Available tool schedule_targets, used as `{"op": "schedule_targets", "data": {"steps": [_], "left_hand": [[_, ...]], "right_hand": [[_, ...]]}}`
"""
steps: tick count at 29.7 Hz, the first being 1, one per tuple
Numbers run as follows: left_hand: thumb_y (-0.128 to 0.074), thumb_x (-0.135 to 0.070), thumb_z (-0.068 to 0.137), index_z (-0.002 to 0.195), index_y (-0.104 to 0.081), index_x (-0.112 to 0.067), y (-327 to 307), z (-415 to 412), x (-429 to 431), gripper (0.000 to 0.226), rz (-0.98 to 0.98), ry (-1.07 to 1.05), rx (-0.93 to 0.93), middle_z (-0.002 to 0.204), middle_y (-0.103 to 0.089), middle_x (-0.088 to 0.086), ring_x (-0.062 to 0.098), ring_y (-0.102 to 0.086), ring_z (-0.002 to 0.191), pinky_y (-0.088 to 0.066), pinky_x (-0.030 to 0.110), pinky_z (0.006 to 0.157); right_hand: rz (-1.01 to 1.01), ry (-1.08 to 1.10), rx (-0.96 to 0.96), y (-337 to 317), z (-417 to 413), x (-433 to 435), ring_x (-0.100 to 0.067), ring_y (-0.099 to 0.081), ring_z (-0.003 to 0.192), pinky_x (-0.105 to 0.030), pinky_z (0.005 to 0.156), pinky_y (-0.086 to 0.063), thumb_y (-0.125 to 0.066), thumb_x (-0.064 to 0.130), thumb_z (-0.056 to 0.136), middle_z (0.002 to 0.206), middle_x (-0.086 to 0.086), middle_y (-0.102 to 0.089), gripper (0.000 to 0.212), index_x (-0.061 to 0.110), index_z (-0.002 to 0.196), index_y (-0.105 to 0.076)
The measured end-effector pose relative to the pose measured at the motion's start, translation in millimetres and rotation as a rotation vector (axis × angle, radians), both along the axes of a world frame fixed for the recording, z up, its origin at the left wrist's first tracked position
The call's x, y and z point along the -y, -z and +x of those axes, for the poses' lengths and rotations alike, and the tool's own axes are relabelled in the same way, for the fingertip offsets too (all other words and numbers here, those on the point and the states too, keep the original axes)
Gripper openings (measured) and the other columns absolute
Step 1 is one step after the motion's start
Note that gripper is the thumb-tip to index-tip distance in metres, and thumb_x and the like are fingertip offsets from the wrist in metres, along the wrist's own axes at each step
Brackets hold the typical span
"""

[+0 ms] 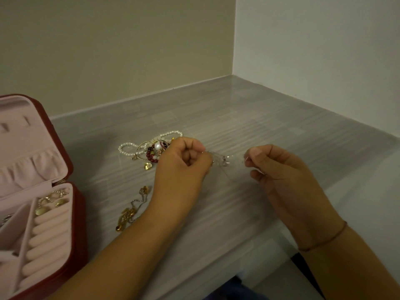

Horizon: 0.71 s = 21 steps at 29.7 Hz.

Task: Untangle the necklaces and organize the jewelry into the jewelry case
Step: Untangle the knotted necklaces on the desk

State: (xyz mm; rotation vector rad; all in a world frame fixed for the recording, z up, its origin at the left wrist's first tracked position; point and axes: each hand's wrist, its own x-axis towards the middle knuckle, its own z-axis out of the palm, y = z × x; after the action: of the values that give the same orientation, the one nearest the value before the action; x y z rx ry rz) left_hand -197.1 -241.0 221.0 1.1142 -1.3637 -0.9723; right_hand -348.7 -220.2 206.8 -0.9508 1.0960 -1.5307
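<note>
Your left hand (184, 161) and right hand (279, 169) each pinched the thin chain (223, 159), its long axis running left-to-right between them.

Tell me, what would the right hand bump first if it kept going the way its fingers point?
Probably the tangle in the chain that the right hand pinches, then the left hand beyond. Depth is hard to judge.

I log a grey streaked countertop (238, 118), glossy, running from near to far. Far side: beige wall (108, 50), plain. Right side: white wall (313, 50), plain. The two walls meet in a corner, far right of centre. Light: dim, warm, with a soft sheen on the countertop.
</note>
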Motion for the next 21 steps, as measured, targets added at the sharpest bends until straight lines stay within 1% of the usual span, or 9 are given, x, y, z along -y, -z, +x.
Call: {"op": "schedule_targets", "data": {"steps": [3,7,10,12,14,16,18,21], "left_hand": [[-0.057,-0.002,0.089,0.083,-0.058,-0.013,0,-2,2,0.013,0.126,0.065,-0.144,0.058,-0.064,-0.005,0.007,-0.062,0.060,-0.047,0.014,0.056],[-0.056,-0.003,0.091,0.089,-0.058,-0.013,1,-1,6,0.011,0.256,0.127,-0.359,0.073,-0.071,0.002,0.010,-0.069,0.071,-0.051,0.018,0.063],[-0.057,-0.004,0.088,0.088,-0.058,-0.015,-2,-1,8,0.011,0.362,0.183,-0.573,0.074,-0.072,0.002,0.010,-0.069,0.071,-0.053,0.020,0.065],[-0.061,-0.008,0.081,0.085,-0.058,-0.016,-4,0,9,0.010,0.410,0.211,-0.677,0.073,-0.071,0.001,0.010,-0.069,0.069,-0.054,0.019,0.063],[-0.064,-0.011,0.072,0.083,-0.058,-0.017,-5,1,10,0.014,0.433,0.235,-0.732,0.073,-0.071,0.000,0.010,-0.069,0.069,-0.054,0.021,0.065],[-0.065,-0.011,0.067,0.081,-0.058,-0.018,-7,1,10,0.017,0.450,0.254,-0.765,0.073,-0.070,0.000,0.010,-0.070,0.072,-0.053,0.022,0.069],[-0.065,-0.010,0.066,0.076,-0.059,-0.017,-9,1,9,0.013,0.460,0.278,-0.787,0.070,-0.068,0.000,0.011,-0.070,0.074,-0.053,0.023,0.071],[-0.061,-0.009,0.069,0.071,-0.058,-0.016,-11,0,7,0.008,0.457,0.339,-0.821,0.066,-0.065,0.000,0.012,-0.069,0.072,-0.054,0.023,0.069]], "right_hand": [[0.018,-0.068,0.112,-2,-5,1,-0.008,-0.064,0.073,-0.023,0.070,-0.047,-0.061,0.025,0.068,0.073,0.002,-0.068,0.011,0.018,0.064,-0.068],[0.026,-0.169,0.320,-3,-7,1,-0.018,-0.069,0.083,-0.027,0.077,-0.055,-0.055,0.021,0.076,0.079,-0.003,-0.071,0.021,0.019,0.061,-0.069],[0.015,-0.207,0.414,-4,-5,1,-0.019,-0.070,0.082,-0.029,0.079,-0.055,-0.053,0.020,0.078,0.078,-0.004,-0.070,0.024,0.019,0.061,-0.070],[0.008,-0.211,0.464,-3,-4,2,-0.018,-0.070,0.080,-0.030,0.078,-0.056,-0.054,0.020,0.077,0.077,-0.004,-0.070,0.022,0.018,0.061,-0.069],[0.003,-0.209,0.485,-3,-3,3,-0.017,-0.070,0.080,-0.029,0.077,-0.057,-0.054,0.020,0.077,0.077,-0.004,-0.070,0.022,0.018,0.061,-0.069],[0.005,-0.208,0.518,-3,-2,5,-0.017,-0.071,0.083,-0.028,0.077,-0.057,-0.054,0.020,0.078,0.080,-0.004,-0.071,0.024,0.017,0.062,-0.070],[0.014,-0.211,0.548,-3,-1,5,-0.018,-0.071,0.084,-0.028,0.074,-0.058,-0.052,0.019,0.081,0.081,-0.004,-0.072,0.026,0.017,0.062,-0.071],[0.045,-0.219,0.583,-5,0,4,-0.016,-0.071,0.077,-0.027,0.068,-0.058,-0.050,0.018,0.083,0.075,-0.003,-0.071,0.030,0.015,0.060,-0.069]]}}
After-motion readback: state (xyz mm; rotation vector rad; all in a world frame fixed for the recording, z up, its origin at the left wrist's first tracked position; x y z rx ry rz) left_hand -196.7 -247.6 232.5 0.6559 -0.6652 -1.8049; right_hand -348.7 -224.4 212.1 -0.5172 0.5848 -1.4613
